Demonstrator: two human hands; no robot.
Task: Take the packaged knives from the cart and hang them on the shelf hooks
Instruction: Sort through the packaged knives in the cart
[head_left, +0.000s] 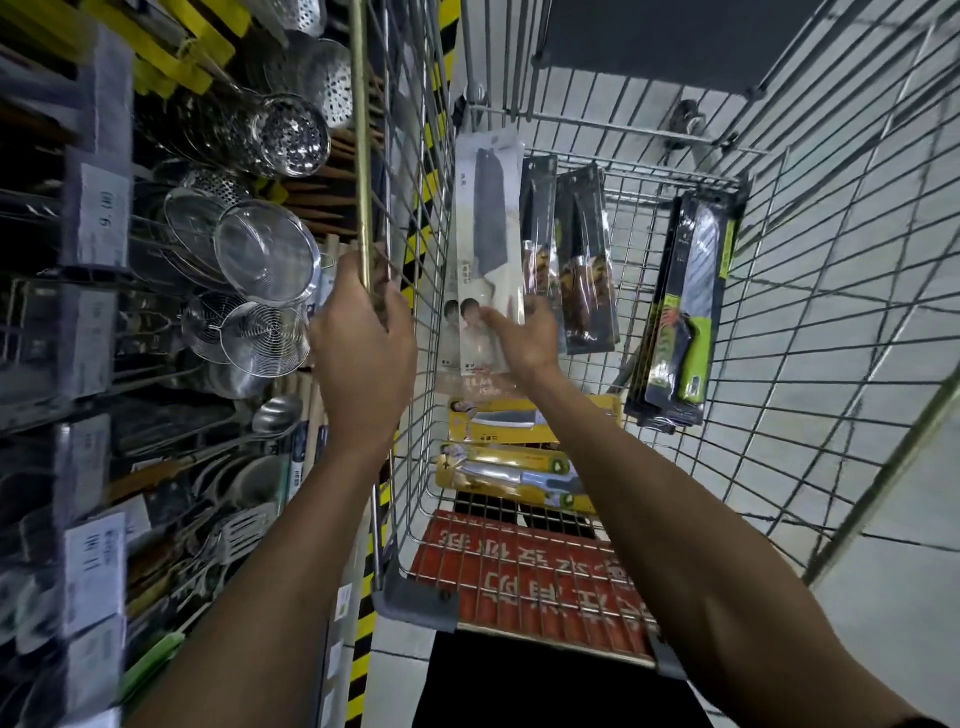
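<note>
- Left grip (363, 322) curls round the side rail (362, 156) of the cart (415, 603), seemingly steadying it.
- Right grip (524, 338) pinches the white packaged cleaver (488, 234), upright inside the cart beside dark packaged knives (587, 249), likely to lift it out.

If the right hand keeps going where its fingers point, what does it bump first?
The white knife package; the right hand seems to pinch its lower end. Dark knife packages lie just beyond.
</note>
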